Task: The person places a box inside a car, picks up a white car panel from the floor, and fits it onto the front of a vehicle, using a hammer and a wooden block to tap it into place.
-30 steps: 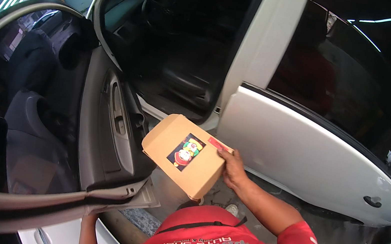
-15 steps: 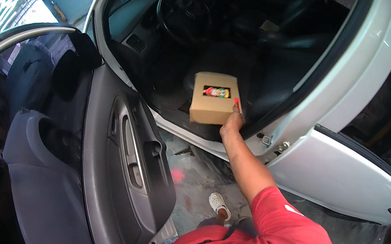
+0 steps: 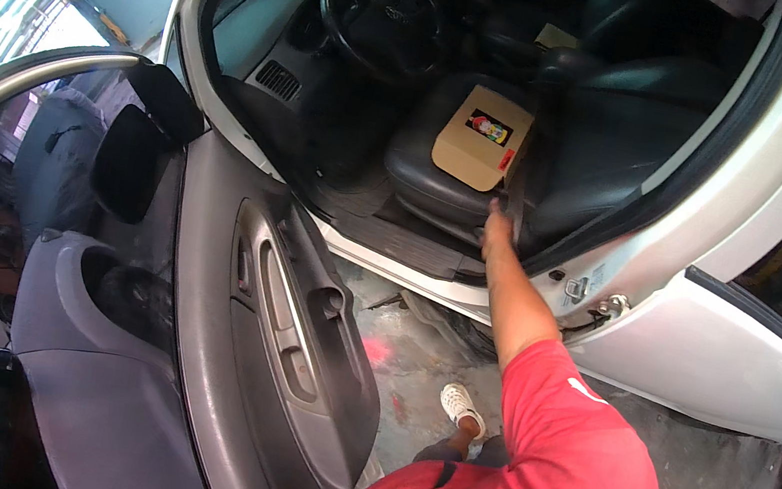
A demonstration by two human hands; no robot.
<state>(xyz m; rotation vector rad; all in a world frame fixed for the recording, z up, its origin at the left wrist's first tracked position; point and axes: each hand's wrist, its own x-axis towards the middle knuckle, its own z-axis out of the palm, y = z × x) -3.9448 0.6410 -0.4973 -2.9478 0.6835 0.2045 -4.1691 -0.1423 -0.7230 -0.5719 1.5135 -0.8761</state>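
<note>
A brown cardboard box [image 3: 456,156] rests on the black driver's seat [image 3: 414,157] of a car. Through a cut-out in its top shows a small colourful figure [image 3: 490,126], and a red mark sits near one corner. My right hand [image 3: 498,228] is just below the box's near right corner, beside the seat's outer side and apart from the box. Its thumb points up and away from the other fingers, which are partly hidden; nothing shows in it. My left hand is out of view.
The open front door [image 3: 294,352] stands on the left, the open rear door [image 3: 697,361] on the right. A steering wheel [image 3: 329,13] lies beyond the seat. The white door sill [image 3: 406,277] runs below my forearm. A flat brown piece [image 3: 555,37] lies farther inside.
The box, held in my right hand before, now sits farther in on the seat. My right hand has let go and is apart from it. The view has shifted slightly.
</note>
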